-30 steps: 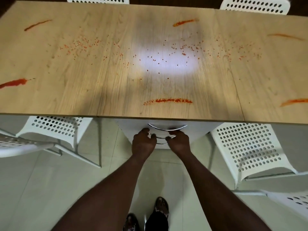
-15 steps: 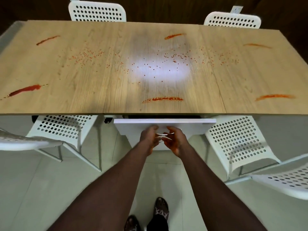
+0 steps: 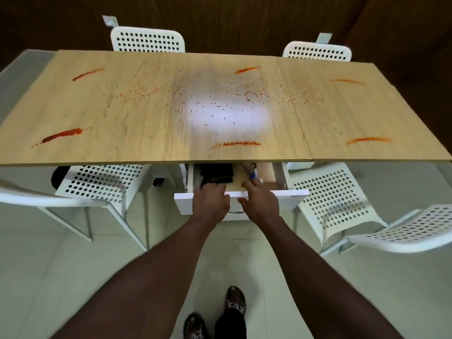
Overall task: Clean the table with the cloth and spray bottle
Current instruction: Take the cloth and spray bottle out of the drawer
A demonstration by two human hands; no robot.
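L hand [image 3: 210,200] is draped over the front lip of the open drawer [image 3: 288,198], fingers bent down onto the near edge of the dark cloth [image 3: 216,172]. Can't tell if they've closed on it or only touch it. R hand [image 3: 260,203] is beside it, fingers loose and stretched over the same lip toward the spray bottle [image 3: 251,171], holding nothing. The bottle lies toward the back of the drawer, partly tucked under the table [image 3: 122,133] edge, w/ only its blue bit and some of the body showing. Both items are in the drawer and neither is out yet, so my read is the fetch step, w/ cleaning not begun. The top carries red smears [image 3: 241,143] near each edge and red specks [image 3: 220,106] scattered across the middle. Risks: the bottle sits under the overhang, so lifting it straight up would likely knock it on the tabletop's underside. It prob. needs sliding forward first. A blind grab by the trigger could spray into the drawer. The cloth is bunched and could snag or drop on the way out. Leaning on the drawer front may strain it.
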